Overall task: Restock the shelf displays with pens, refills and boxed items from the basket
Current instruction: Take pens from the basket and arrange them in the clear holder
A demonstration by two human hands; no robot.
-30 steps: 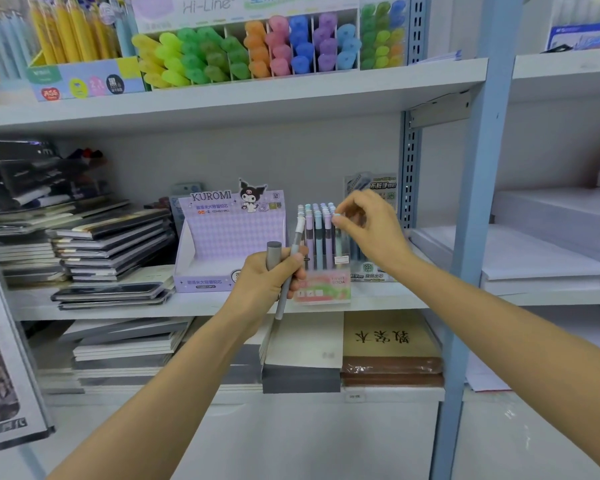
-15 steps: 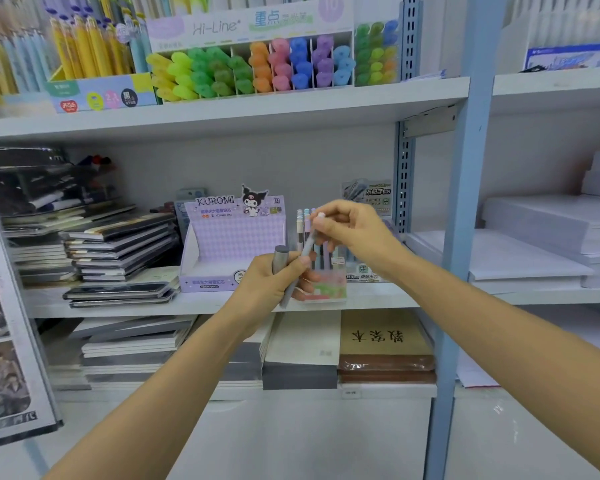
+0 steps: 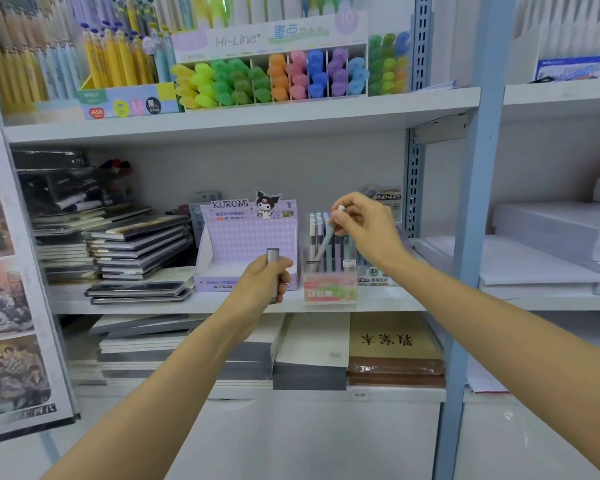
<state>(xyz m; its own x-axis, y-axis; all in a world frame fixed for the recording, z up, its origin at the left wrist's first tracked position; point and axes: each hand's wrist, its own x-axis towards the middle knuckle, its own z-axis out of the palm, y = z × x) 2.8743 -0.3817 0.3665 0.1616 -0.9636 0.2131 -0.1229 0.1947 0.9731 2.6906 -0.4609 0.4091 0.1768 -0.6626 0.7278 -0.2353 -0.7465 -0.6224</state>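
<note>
My left hand grips one grey pen upright in front of the purple Kuromi display box on the middle shelf. My right hand pinches the white top of a pale pen, which slants down into the clear pen holder with a pink and green label. Several pastel pens stand upright in that holder. The basket is not in view.
Stacked notebooks fill the shelf's left side. Highlighters in a Hi-Line display line the shelf above. A blue upright post stands on the right, with white paper stacks beyond it. Books lie on the lower shelf.
My right hand took a pen out of my left hand and carried it right, over the clear holder. My left hand now holds one pen instead of two. The view tilted up slightly.
</note>
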